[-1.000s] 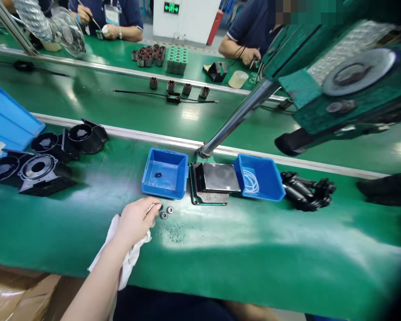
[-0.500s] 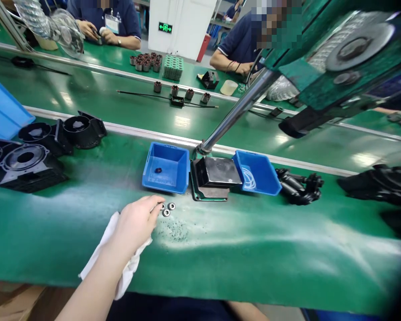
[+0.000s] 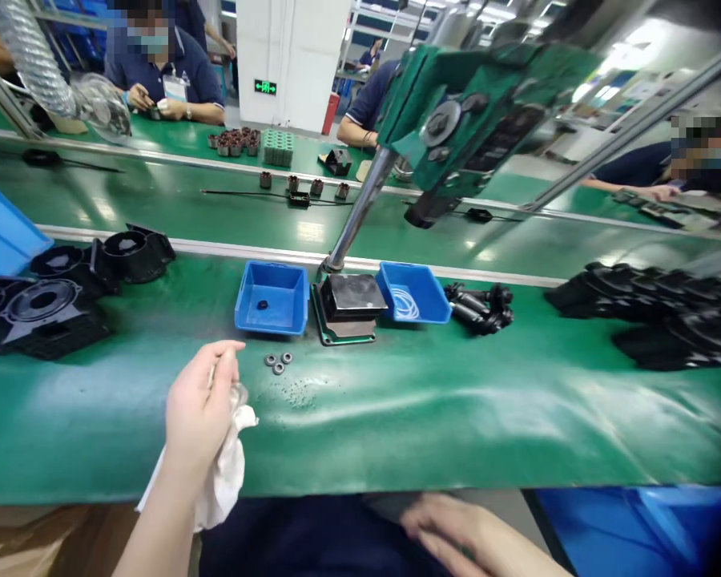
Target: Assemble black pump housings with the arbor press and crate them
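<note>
Crumpled white cloth (image 3: 225,473); three round metal washers (image 3: 278,362)

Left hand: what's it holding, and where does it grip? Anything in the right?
The left hand clutches a white cloth bunched in its palm, the rest hanging below. The right hand lies low, seemingly holding nothing.

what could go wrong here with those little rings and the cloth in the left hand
1. The three small metal rings lie loose on the green belt; the white cloth in the left hand might sweep or snag them.
2. Dark specks beside the rings could get smeared about.
3. The right hand sits low under the belt edge, too far off to catch a rolling ring quickly.
</note>
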